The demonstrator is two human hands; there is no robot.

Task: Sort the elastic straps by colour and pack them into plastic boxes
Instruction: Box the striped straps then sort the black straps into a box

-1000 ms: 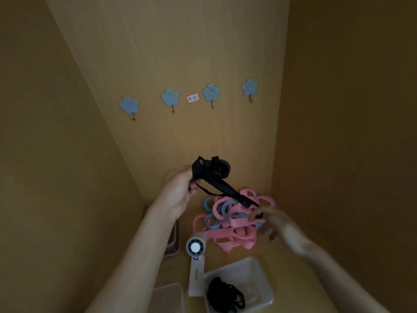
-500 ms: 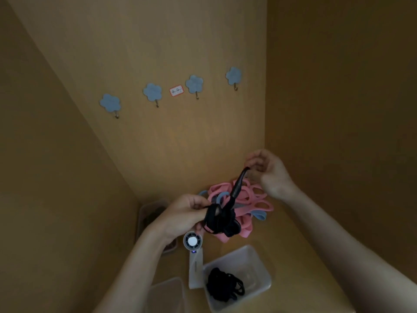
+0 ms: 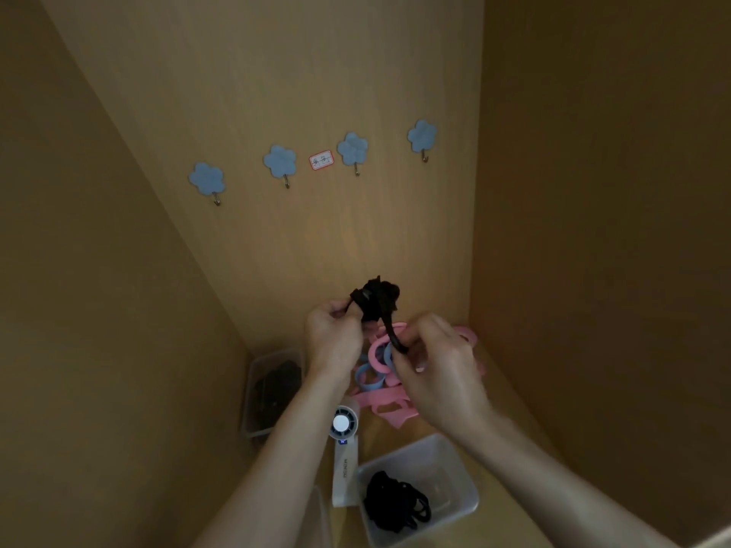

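Above the pink-and-blue pile (image 3: 385,397): black strap (image 3: 375,300) now bunched into a wad, pinched in left grip (image 3: 332,342), fingers curled round its near side. Right grip (image 3: 439,369) pulled in from the stretched-out reach of half a second back, now pinching the loose tail just below the wad. Slack taken up, so winding looks nearly done, though hard to be sure in this light. Likely destination: near box (image 3: 468,496), already holding black straps (image 3: 395,504). Wad well above and behind that box, between both grips.
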